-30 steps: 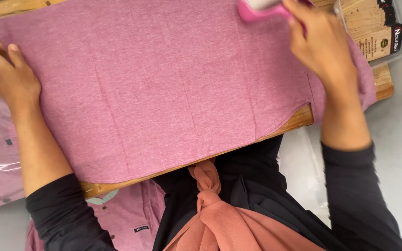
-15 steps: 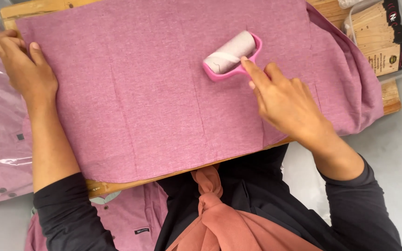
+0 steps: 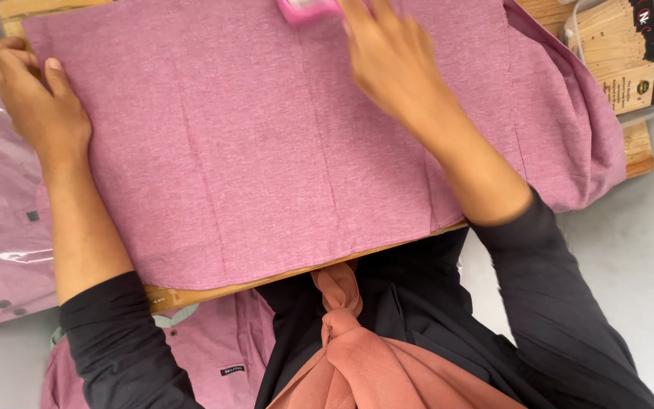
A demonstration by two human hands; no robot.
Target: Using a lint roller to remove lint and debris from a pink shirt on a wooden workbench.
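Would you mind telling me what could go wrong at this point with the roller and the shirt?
The pink lint roller in the right hand is at the shirt's far edge and might run off it. The shirt's right side hangs off the wooden board, so a pull could drag it; only the left hand pins it.

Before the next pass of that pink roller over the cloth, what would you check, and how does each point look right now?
1. Left hand pinning the cloth's edge: ok.
2. Cloth lying flat on the board: ok in the middle; bunched at the right end, not ok.
3. Right hand gripping the roller: cannot tell, blurred and cut off by the frame.
4. Roller touching the cloth: cannot tell.
5. Box of tags off the cloth: ok.
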